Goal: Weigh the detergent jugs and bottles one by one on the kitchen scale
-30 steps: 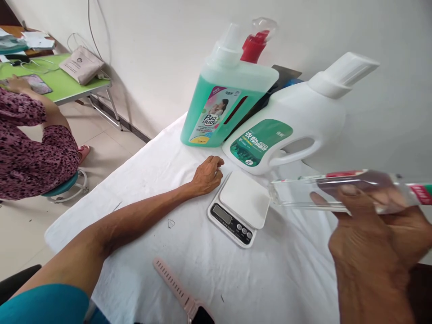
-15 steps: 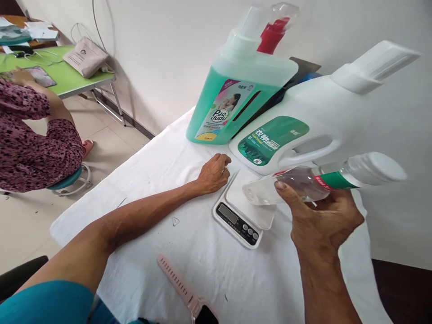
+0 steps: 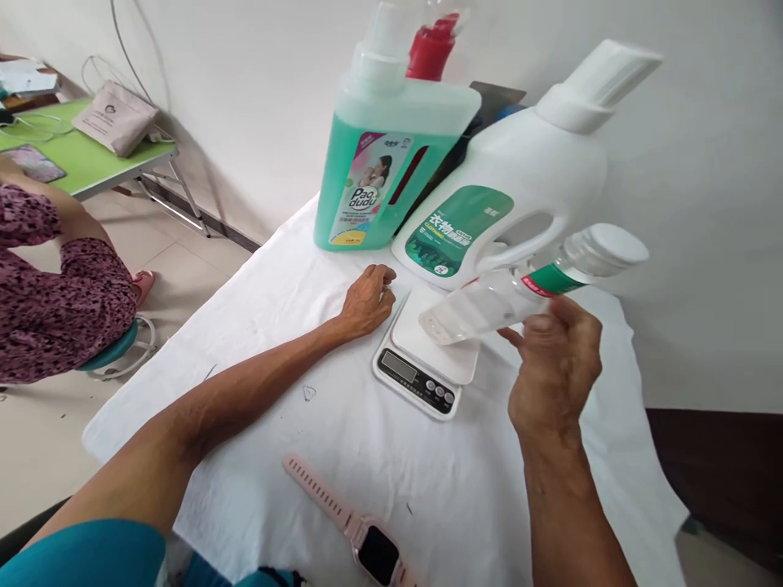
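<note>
A clear plastic bottle (image 3: 489, 304) with a white cap and a green-and-red label stands on the white platform of a digital kitchen scale (image 3: 416, 383). My right hand (image 3: 554, 367) is close against the bottle's near right side, fingers bent but apart, no longer wrapped round it. Whether a fingertip still touches the bottle is hard to see. On the cloth left of the scale rests my left hand (image 3: 369, 300), holding nothing, its fingers loosely curled with gaps. The scale's display shows no readable digits.
Behind the scale stand a green liquid bottle (image 3: 339, 183), a white detergent jug (image 3: 544, 171) and a red-topped bottle (image 3: 433, 53). A pink-strapped smartwatch (image 3: 378, 554) lies on the white cloth (image 3: 257, 489). At left, a person (image 3: 67, 302) sits by a green table (image 3: 79, 167).
My right hand has loosened from round the bottle and drawn its thumb back from the front. The bottle stays on the scale. The view has shifted, and my left hand remains beside the scale.
</note>
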The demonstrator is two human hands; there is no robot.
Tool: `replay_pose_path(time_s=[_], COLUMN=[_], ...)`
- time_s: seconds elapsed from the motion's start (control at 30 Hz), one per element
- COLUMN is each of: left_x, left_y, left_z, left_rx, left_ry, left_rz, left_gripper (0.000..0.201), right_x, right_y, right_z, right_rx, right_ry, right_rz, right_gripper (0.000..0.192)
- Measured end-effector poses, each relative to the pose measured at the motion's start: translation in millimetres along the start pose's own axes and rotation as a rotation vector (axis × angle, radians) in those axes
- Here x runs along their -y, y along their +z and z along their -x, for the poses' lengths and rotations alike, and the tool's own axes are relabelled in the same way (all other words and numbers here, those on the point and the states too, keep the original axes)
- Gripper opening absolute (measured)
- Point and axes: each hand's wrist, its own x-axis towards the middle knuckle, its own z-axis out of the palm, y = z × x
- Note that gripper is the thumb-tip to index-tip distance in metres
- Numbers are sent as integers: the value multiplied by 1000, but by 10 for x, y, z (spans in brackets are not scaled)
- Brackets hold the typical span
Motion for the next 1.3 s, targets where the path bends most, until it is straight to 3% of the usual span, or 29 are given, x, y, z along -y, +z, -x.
replay_pose_path(time_s=[0.17,0.27,0.37,0.6,1.3], left_x=[12,9,4,6,-1], left_y=[-2,-12,-23,-27,-29], left_z=[-8,-11,-18,-31,-26], left_rx=[-8,-3,-5,-9,-8], left_ry=[16,16,25,40,39], left_rz=[4,0,-9,-15,-9], left_gripper=[29,30,31,29,29], right_x=[-364,-604,-725,-756,-756], right_y=[-211,-251,-241,-251,-252], right_z=[198,300,357,369,390], right_rx=[-190,-219,-201,-142,-146], right_ry=[185,240,199,135,151], right_rz=[-66,-104,-111,-29,-23], right_gripper=[52,50,50,51,51])
